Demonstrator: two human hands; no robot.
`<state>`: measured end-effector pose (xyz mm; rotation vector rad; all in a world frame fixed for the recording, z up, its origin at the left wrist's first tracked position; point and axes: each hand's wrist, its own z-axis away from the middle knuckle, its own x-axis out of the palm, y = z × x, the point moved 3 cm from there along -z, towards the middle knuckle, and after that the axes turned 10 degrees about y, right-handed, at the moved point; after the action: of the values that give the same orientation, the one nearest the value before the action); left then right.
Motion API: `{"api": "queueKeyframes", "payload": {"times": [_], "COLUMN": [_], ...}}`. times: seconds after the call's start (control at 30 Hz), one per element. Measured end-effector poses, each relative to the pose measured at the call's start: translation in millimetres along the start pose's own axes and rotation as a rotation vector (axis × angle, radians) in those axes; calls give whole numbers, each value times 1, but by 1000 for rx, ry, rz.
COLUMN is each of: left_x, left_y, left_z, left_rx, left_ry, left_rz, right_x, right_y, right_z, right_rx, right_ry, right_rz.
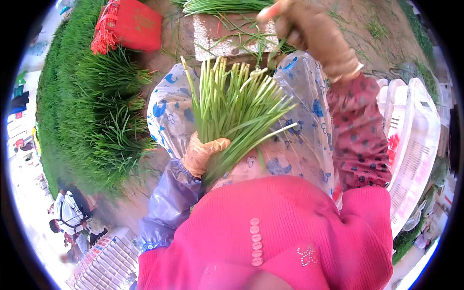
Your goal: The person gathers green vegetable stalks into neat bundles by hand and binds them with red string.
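My left hand (205,153), in an orange-tan glove, is wrapped round a thick bunch of garlic chives (227,108). Their pale cut ends point up and away from me, and a few stalks splay out to the right. The bunch rests over my lap, which is covered by a clear plastic apron (309,121) with blue prints. My right hand (314,38), in a brown glove, is raised beyond the bunch to the right and smeared by motion. Thin green blades hang near its fingers; whether they are gripped is unclear.
A patterned board (205,36) with loose blades lies ahead, with more chives (222,5) behind it. A red box (140,24) with red ties sits on bundled chives (116,116) at left. White plastic crates (411,140) stand at right; another crate (106,261) and people (70,212) appear lower left.
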<state>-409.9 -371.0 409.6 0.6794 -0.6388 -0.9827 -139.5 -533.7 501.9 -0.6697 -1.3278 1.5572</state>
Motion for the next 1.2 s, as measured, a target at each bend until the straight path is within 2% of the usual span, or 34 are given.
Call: {"api": "queueKeyframes", "payload": {"times": [0.03, 0.07, 0.1, 0.13, 0.23, 0.3, 0.33, 0.37, 0.4, 0.47, 0.5, 0.57, 0.6, 0.67, 0.8, 0.87, 0.9, 0.97, 1.0, 1.03, 1.07, 1.13, 1.17, 1.2], "left_x": [0, 3, 6, 7, 1, 1, 3, 5, 7, 12, 11, 6, 8, 13, 3, 6, 7, 4, 3, 1, 0, 4, 9, 13], "left_y": [0, 0, 1, 1, -9, -11, -10, -8, -5, 0, -3, -9, -7, -4, -13, -7, -9, -12, -13, -14, -16, -14, -9, -5], "left_z": [0, 1, 2, 4, 5, 8, 11, 13, 15, 18, 18, 14, 15, 17, 17, 21, 21, 21, 20, 18, 19, 19, 20, 21], "left_rx": [11, 4, 17, 29, 10, 20, 3, -11, -12, -2, 2, 39, 40, 54, 43, 120, 117, 132, 132, 145, 153, 156, 153, 149], "left_ry": [36, 27, 31, 37, 67, 93, 95, 98, 99, 106, 113, 124, 126, 163, 167, 168, 165, 171, 169, 166, 166, 179, 154, 132], "left_rz": [-60, -62, -26, 8, 50, 74, 151, 229, 233, 300, 304, 273, 271, 252, 156, 248, 252, 310, 317, 328, 340, 350, 372, 392], "right_x": [16, 31, 49, 58, 61, 49, 36, 21, 10, -14, -16, -1, 12, 37, 61, 49, 36, -4, -22, -24, -24, -27, -27, -20], "right_y": [-1, 17, 2, 18, 42, 28, 14, 5, -24, -37, -35, -26, -19, -2, 41, 33, 25, 1, -8, -7, -6, -11, -13, -7], "right_z": [11, 12, 32, 36, 16, 6, 6, 2, 0, 0, 0, 20, 33, 48, 41, 22, 13, -5, -13, -9, 3, 26, 40, 47], "right_rx": [-52, -190, -335, -473, -571, -889, -856, -923, -545, -864, -538, -188, -158, -410, -545, -688, -952, -1017, -805, -810, -917, -1159, -1273, -938], "right_ry": [-186, -237, -305, -257, -209, -32, 49, 142, 243, 423, 266, 21, -66, -264, -251, -26, 84, 381, 542, 536, 697, 505, 131, 37], "right_rz": [233, 589, 1105, 1178, 1204, 999, 902, 951, 782, 881, 767, 660, 679, 948, 1043, 1003, 1163, 1093, 865, 870, 1114, 1422, 1457, 1292]}}
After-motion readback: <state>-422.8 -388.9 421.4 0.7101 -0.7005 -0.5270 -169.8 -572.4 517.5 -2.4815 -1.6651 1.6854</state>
